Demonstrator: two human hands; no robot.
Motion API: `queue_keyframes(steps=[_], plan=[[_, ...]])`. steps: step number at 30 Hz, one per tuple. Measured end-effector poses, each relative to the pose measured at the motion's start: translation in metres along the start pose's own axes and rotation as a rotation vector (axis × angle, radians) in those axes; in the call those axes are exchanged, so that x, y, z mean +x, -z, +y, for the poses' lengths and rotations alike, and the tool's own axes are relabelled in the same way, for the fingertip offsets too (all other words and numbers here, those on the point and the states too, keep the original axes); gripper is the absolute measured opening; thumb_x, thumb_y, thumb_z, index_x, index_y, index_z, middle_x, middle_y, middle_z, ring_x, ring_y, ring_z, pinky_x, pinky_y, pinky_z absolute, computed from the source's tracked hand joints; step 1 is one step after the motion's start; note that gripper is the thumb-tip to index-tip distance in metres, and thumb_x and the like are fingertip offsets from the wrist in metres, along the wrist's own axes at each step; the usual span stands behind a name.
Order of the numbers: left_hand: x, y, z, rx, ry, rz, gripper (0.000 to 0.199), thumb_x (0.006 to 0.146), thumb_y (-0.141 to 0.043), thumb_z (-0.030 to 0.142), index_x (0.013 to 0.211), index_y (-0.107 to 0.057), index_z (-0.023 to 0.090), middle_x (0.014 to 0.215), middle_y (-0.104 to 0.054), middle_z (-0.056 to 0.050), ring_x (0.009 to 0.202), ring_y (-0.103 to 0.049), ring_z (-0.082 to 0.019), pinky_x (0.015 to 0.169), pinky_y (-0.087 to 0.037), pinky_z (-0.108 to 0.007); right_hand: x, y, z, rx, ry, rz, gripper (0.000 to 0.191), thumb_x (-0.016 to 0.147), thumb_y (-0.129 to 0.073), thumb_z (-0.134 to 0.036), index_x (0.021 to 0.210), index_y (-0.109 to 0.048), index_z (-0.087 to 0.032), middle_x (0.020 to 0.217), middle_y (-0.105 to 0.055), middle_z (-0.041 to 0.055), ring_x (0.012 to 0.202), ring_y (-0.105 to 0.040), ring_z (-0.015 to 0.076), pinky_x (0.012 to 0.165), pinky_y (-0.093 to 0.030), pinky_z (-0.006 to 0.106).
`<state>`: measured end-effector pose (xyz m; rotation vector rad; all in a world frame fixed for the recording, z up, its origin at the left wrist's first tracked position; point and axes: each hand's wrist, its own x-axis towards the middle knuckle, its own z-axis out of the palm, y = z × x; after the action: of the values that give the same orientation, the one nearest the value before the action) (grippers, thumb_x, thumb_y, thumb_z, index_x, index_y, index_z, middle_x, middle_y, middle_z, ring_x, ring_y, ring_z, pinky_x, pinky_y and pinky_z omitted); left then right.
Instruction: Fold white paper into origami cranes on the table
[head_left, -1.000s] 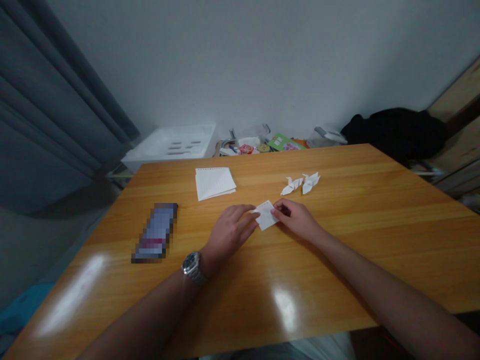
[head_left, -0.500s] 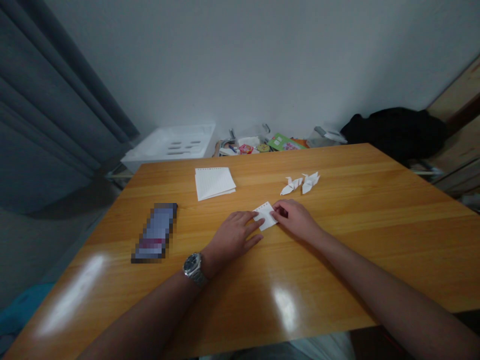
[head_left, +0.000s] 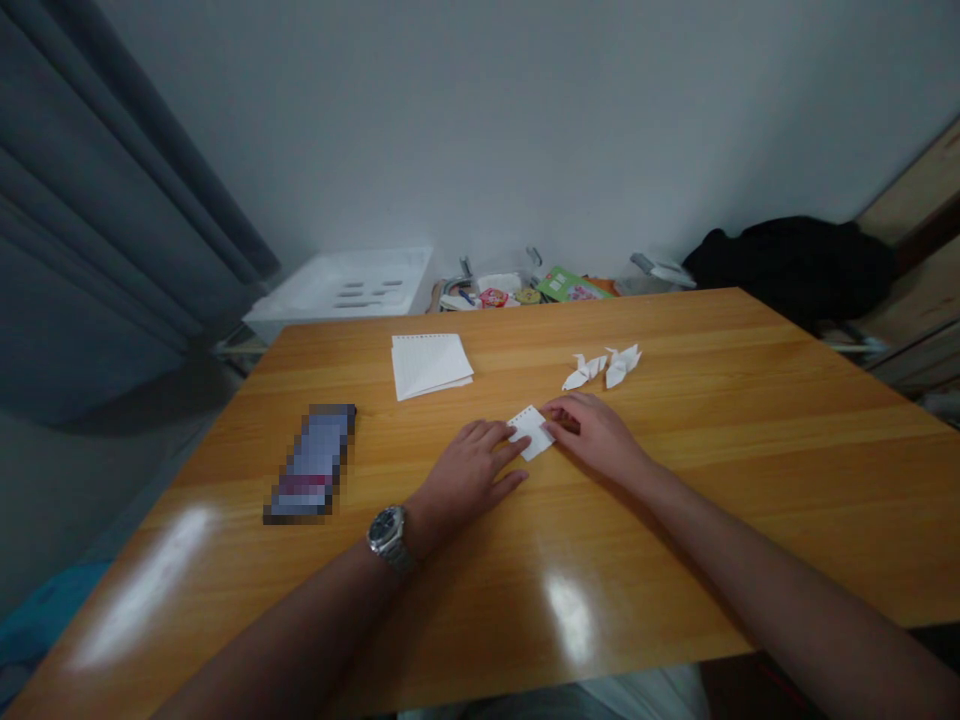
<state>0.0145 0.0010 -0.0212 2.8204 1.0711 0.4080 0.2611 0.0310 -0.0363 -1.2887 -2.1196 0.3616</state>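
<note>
A small white square of paper point(head_left: 532, 430) with holes along its upper left edge lies on the wooden table between my hands. My left hand point(head_left: 474, 465) lies with its fingers spread, two fingertips on the paper's left side. At the paper's right corner, my right hand point(head_left: 589, 430) has its thumb and index finger bent together on the edge. Behind it stand two folded white paper birds, a left one point(head_left: 583, 373) and a right one point(head_left: 622, 366).
A stack of lined paper point(head_left: 430, 365) lies at the back left of the table point(head_left: 675, 400). Nearer on the left is a phone point(head_left: 313, 465). Beyond the far edge are a white tray point(head_left: 352, 285), a green packet point(head_left: 568, 285) and a black cloth point(head_left: 791, 262).
My right thumb and index finger have shifted slightly at the paper's right corner. My left hand and the paper have hardly moved.
</note>
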Motion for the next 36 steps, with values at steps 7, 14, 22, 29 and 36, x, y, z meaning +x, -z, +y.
queue_keyframes(steps=[7, 14, 22, 29, 36], plan=[[0.0, -0.001, 0.003, 0.024, 0.046, 0.003, 0.046, 0.101, -0.046, 0.045, 0.14, -0.054, 0.022, 0.131, -0.058, -0.011, 0.116, -0.054, -0.027, 0.103, -0.043, -0.044, -0.001, -0.001, -0.002, 0.01, 0.195, -0.073, 0.025, 0.095, -0.06, -0.03, 0.117, -0.068, -0.021, 0.115, -0.071, 0.0103, 0.108, -0.063, 0.0262, 0.096, -0.051, 0.045], [0.001, 0.001, 0.005, 0.046, 0.106, 0.012, 0.044, 0.1, -0.048, 0.044, 0.137, -0.057, 0.021, 0.12, -0.06, -0.012, 0.108, -0.056, -0.026, 0.096, -0.046, -0.043, -0.006, 0.0, -0.006, -0.124, 0.26, -0.254, 0.049, 0.102, -0.045, -0.039, 0.144, -0.052, -0.015, 0.149, -0.052, 0.0156, 0.139, -0.047, 0.0278, 0.116, -0.038, 0.048], [0.001, 0.001, 0.004, 0.013, 0.119, 0.03, 0.041, 0.101, -0.048, 0.043, 0.134, -0.059, 0.021, 0.12, -0.062, -0.011, 0.106, -0.058, -0.025, 0.095, -0.048, -0.042, -0.014, -0.001, -0.005, -0.233, 0.171, -0.424, 0.065, 0.104, -0.028, -0.053, 0.159, -0.025, -0.019, 0.163, -0.026, 0.0098, 0.151, -0.024, 0.0239, 0.124, -0.021, 0.049], [-0.002, -0.004, -0.01, 0.019, 0.095, 0.08, 0.042, 0.101, -0.048, 0.042, 0.133, -0.06, 0.019, 0.142, -0.056, -0.012, 0.128, -0.052, -0.026, 0.109, -0.041, -0.043, -0.014, -0.001, -0.003, -0.255, 0.171, -0.446, 0.064, 0.105, -0.024, -0.054, 0.16, -0.022, -0.02, 0.164, -0.022, 0.0079, 0.153, -0.019, 0.0235, 0.125, -0.017, 0.049], [-0.002, 0.0, -0.008, 0.016, 0.098, 0.068, 0.043, 0.101, -0.048, 0.045, 0.133, -0.061, 0.019, 0.134, -0.061, -0.011, 0.122, -0.055, -0.026, 0.109, -0.041, -0.044, -0.014, -0.002, 0.004, -0.176, 0.218, -0.386, 0.059, 0.105, -0.034, -0.047, 0.159, -0.024, -0.026, 0.163, -0.028, 0.0094, 0.151, -0.025, 0.0262, 0.122, -0.022, 0.055]])
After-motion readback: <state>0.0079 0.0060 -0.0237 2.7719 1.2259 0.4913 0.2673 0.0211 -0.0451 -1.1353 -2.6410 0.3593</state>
